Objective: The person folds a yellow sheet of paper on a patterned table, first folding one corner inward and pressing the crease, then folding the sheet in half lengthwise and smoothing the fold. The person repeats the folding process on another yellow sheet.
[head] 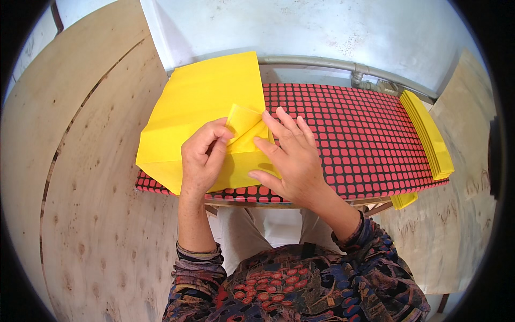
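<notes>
A stack of yellow sheets, fabric or paper (209, 88), lies on the left part of a table under a red-and-black checked cover (342, 137). Pinched between thumb and fingers of my left hand (205, 151) is the folded corner flap of a yellow piece (243, 118) at the stack's near right. My right hand (291, 157) rests with spread fingers against the right side of that flap, its fingertips touching the yellow material. Part of the fold is hidden by my hands.
Several folded yellow pieces (428, 137) lie stacked at the table's right end, with another yellow piece (404, 200) below its edge. Wooden boards (108, 181) stand at the left, and more (434, 233) at the right. A metal pipe (314, 61) runs along the wall behind.
</notes>
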A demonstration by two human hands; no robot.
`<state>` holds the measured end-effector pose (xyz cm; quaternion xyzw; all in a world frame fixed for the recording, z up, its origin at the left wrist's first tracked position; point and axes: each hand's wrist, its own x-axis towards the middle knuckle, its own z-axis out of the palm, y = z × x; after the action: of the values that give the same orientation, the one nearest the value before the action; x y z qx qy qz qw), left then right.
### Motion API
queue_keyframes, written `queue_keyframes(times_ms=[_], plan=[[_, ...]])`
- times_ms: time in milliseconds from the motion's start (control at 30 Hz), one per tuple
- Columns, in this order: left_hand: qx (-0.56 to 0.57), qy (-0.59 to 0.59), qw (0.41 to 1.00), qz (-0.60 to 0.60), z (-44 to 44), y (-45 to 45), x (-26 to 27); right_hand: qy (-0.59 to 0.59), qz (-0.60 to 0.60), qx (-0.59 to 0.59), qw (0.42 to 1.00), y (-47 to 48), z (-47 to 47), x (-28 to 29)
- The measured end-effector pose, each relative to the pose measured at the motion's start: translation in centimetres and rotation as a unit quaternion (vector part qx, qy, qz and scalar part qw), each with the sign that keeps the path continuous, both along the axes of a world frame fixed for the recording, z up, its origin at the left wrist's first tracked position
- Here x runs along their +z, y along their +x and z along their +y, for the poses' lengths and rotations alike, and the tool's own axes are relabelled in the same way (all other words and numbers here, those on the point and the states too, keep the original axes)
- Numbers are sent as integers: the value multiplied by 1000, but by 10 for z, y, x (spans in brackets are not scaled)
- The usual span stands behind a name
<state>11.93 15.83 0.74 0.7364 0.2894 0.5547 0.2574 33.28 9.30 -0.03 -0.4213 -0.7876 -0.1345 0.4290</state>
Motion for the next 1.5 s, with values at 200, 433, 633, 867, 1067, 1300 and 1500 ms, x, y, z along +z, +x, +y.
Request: queue_keyframes(times_ms=[200, 433, 633, 867, 1067, 1300, 1500], plan=[[-48, 17, 998, 23, -2, -1, 2, -4, -4, -5, 1000, -2, 2, 0], [-18, -45, 999, -2, -1, -1, -1, 14, 11, -3, 1000, 4, -4, -2], [-9, -25, 999, -41, 1, 1, -5, 0, 6, 1, 1000, -1, -1, 1], [-38, 71, 995, 61, 3, -2, 5, 74, 38, 72, 994, -5, -11, -4], [-28, 51, 995, 80, -2, -1, 8, -83, -70, 328, 938, -28, -63, -89], [-3, 73, 993, 91, -1, 0, 8, -383, -92, -45, 918, 9, -45, -213], [-5, 39, 994, 103, -6, -3, 13, -413, -144, -35, 899, 11, -39, -209]])
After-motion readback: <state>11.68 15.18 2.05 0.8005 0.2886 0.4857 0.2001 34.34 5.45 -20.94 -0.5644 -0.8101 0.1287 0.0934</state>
